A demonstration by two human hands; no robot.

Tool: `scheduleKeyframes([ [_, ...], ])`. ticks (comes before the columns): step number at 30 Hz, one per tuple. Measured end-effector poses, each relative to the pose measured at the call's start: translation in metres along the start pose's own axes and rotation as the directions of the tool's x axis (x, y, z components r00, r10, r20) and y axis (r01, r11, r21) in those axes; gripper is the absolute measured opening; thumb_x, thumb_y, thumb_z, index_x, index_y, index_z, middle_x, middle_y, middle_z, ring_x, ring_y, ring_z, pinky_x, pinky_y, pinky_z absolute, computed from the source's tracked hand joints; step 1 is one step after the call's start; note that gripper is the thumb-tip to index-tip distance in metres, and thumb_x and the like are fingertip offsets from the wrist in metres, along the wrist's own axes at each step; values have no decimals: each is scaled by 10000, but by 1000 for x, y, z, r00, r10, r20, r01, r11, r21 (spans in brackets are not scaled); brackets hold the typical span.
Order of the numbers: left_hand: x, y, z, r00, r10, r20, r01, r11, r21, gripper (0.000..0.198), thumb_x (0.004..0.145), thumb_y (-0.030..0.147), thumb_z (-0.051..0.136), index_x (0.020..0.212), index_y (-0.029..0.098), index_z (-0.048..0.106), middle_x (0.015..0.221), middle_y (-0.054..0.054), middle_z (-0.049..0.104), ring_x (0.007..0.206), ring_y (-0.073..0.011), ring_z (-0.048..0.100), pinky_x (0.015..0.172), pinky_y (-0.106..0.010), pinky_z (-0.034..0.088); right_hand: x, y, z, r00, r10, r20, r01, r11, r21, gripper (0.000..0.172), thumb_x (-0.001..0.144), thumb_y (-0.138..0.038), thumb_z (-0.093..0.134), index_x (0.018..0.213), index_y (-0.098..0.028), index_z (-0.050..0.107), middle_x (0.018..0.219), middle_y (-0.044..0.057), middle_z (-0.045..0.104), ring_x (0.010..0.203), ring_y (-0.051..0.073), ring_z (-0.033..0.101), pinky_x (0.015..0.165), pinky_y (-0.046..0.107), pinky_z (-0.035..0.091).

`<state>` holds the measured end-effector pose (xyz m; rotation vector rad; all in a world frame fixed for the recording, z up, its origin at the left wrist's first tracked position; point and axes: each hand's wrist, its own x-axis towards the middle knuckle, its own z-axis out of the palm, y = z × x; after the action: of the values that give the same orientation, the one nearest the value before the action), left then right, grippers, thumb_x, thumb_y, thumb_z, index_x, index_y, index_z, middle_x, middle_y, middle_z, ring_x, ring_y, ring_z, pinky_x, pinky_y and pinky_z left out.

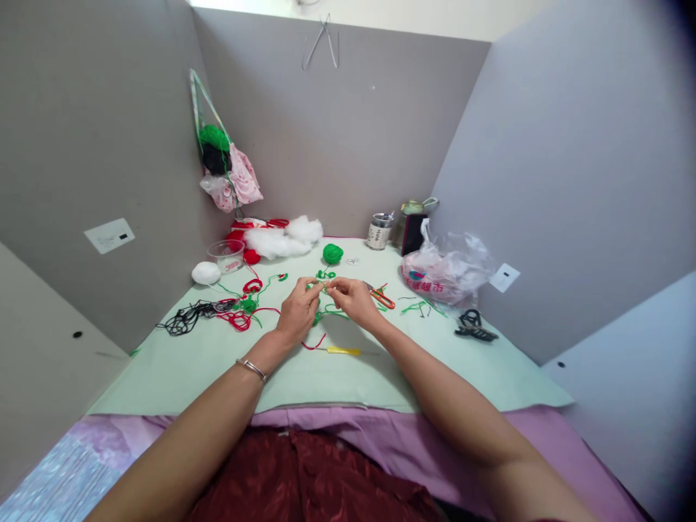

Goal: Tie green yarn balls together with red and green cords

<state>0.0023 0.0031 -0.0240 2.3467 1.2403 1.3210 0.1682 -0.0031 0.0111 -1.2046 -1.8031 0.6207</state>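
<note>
My left hand (pixel 300 310) and my right hand (pixel 352 300) meet above the middle of the table, fingertips pinched close together. Between them is green yarn (pixel 326 275), with loops showing beyond and below the fingers; its exact form at the fingertips is too small to make out. Just behind lies a green yarn ball (pixel 333 254). A yellow-handled crochet hook (pixel 344 351) rests on the table nearer to me, with a short red yarn piece (pixel 314 346) at its left. Beside my right hand lie orange-handled snips (pixel 383 298).
Tangled black yarn (pixel 193 317), red yarn (pixel 238 320) and a white yarn ball (pixel 206 273) lie left. White stuffing (pixel 283 241) sits at the back. On the right are a plastic bag (pixel 443 272), a pen cup (pixel 379 233) and a black hair claw (pixel 475 328). Grey partitions (pixel 348 123) enclose the table.
</note>
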Motion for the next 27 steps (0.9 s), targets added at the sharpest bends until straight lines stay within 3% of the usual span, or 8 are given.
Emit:
scheduleKeyframes([
  [4,1,3,-1,1000,-27,-1,27,999,-46,351,939,196,410,1176,231,668,1247,-87,563,1038,-186,587,914,-317,466,0,0,3,1000,-22,-2,22,1000,-22,224,846,-294,548,900,-171,728,507,-49,506,499,105,428,514,213,310],
  [7,2,7,-3,998,-31,51,39,983,-182,333,945,235,425,1176,205,664,1181,-89,607,1073,-194,578,959,-328,445,0,-1,3,1000,-7,-16,6,999,-49,211,846,-282,551,870,-168,726,508,-45,516,496,104,430,517,212,309],
  [9,3,8,-4,994,-48,98,75,953,-292,335,959,300,427,1165,192,668,1090,-80,644,988,-183,601,920,-318,460,-1,-1,2,1000,-12,-7,12,999,-51,209,854,-292,551,872,-170,720,519,-42,531,498,104,435,523,211,316],
  [13,5,8,-5,973,-185,138,228,856,-464,367,928,439,484,1001,164,715,806,-40,654,703,-150,585,731,-286,482,-3,-3,2,999,-53,5,53,997,-56,218,872,-331,555,838,-174,702,540,-36,543,510,103,442,527,211,318],
  [16,8,5,-5,946,-282,160,321,737,-595,366,848,486,588,896,149,723,705,-26,646,663,-149,589,700,-282,488,-4,-4,4,998,-64,-18,62,996,-67,208,872,-333,567,861,-176,703,545,-36,548,512,103,443,528,212,319],
  [20,12,5,-6,912,-367,181,388,635,-668,405,768,511,671,916,138,725,680,-22,653,649,-144,590,692,-286,498,-5,-7,2,997,-71,-18,70,997,-42,210,874,-335,565,882,-176,702,550,-35,548,512,104,448,526,214,329],
  [23,12,8,-8,909,-381,172,392,635,-666,396,765,497,679,906,129,716,681,-26,652,641,-139,589,679,-280,498,-5,-10,-1,995,-72,-63,72,997,-3,223,874,-352,563,874,-170,691,538,-38,525,508,104,449,522,216,340],
  [27,8,11,-9,938,-303,165,338,705,-623,303,835,428,606,905,144,686,795,-37,668,638,-125,580,637,-257,472,-4,-11,-5,994,-43,-99,54,992,111,234,867,-366,556,841,-161,664,524,-42,505,482,99,441,497,216,349],
])
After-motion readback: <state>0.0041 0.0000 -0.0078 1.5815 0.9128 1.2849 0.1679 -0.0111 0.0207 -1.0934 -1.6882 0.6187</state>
